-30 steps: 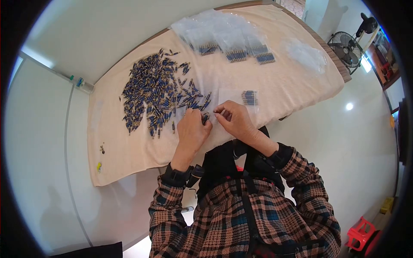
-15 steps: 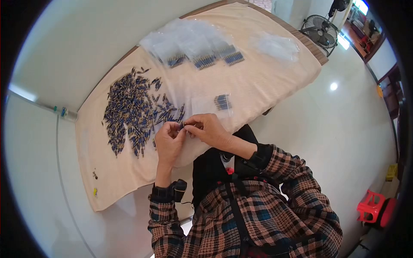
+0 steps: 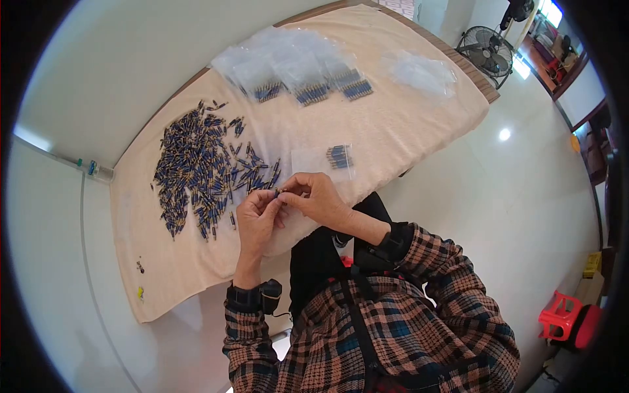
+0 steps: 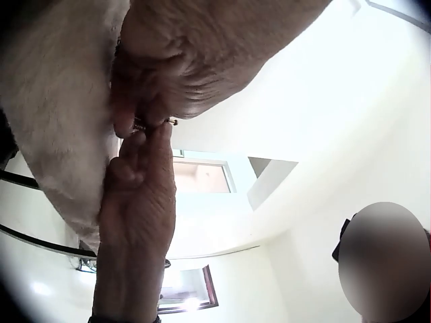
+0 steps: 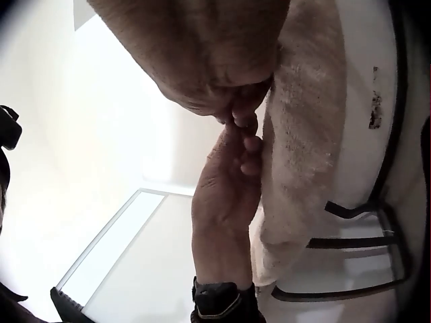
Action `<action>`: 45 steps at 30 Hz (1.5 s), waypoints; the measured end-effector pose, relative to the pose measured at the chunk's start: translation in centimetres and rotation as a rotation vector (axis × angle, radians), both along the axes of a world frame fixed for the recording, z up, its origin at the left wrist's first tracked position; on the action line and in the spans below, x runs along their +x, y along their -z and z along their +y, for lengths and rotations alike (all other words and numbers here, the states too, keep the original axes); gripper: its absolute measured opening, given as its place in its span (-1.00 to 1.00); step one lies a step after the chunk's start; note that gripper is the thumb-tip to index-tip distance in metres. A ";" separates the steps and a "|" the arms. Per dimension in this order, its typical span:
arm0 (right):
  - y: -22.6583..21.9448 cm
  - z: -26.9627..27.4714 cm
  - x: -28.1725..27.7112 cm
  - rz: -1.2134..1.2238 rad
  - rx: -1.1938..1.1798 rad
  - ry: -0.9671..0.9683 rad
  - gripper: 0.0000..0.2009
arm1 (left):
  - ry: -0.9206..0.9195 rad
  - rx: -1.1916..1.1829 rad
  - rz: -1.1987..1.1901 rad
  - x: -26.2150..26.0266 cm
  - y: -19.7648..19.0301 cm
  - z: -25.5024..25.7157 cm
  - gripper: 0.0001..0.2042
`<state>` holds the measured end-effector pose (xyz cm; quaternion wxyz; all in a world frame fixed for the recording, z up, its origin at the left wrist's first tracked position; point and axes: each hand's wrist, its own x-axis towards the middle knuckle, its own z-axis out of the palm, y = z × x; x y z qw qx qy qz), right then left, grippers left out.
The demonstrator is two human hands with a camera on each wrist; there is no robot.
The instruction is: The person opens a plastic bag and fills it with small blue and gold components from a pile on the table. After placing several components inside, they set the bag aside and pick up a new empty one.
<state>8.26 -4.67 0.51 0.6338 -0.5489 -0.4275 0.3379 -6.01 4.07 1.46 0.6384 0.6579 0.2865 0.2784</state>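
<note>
Fingertips of my left hand (image 3: 255, 221) and right hand (image 3: 321, 202) meet above the front edge of the cloth-covered table. Between them they pinch a small blue-and-gold cylindrical piece (image 3: 277, 192), mostly hidden by the fingers. Its gold end (image 4: 174, 122) pokes out in the left wrist view. A large loose pile of similar pieces (image 3: 190, 164) lies to the left of the hands, with a looser scatter (image 3: 252, 171) just beyond the left hand. Past the right hand, a clear zip bag (image 3: 308, 159) lies flat, with a row of pieces (image 3: 339, 156) at its right end.
Filled clear bags (image 3: 288, 62) are heaped at the back edge, each showing a row of pieces. Loose clear bags (image 3: 422, 73) lie at the back right. A few tiny bits and a yellow item (image 3: 140, 293) sit near the left corner. A wall runs along the left.
The hands, apart a second ago with the left near the scatter, have come together with a piece between their fingertips. The head view has shifted; over the last half second the hands barely moved.
</note>
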 end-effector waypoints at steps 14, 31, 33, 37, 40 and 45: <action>-0.3 -0.2 -0.7 0.128 -0.024 -0.005 -0.84 | 0.084 -0.055 0.031 -0.9 -0.5 -0.2 -0.91; -1.0 -3.5 -0.8 -0.187 -0.003 0.011 -0.83 | -0.275 0.717 0.252 -1.0 -1.6 -0.9 -0.90; -0.8 -4.2 -0.5 -0.386 -0.004 -0.045 -0.80 | -0.169 0.573 0.236 -0.8 -1.4 -1.5 -0.90; -1.1 -5.6 0.0 -0.416 -0.050 0.011 -0.68 | 0.115 0.188 0.207 -0.1 -1.6 -2.8 -0.91; -1.8 -7.1 0.9 -0.544 -0.063 -0.037 -0.61 | 0.289 -0.010 0.208 0.6 -1.9 -3.7 -0.92; -2.9 -9.4 2.6 -0.410 -0.106 0.000 -0.67 | 0.273 -0.071 0.120 2.6 -2.0 -4.9 -0.92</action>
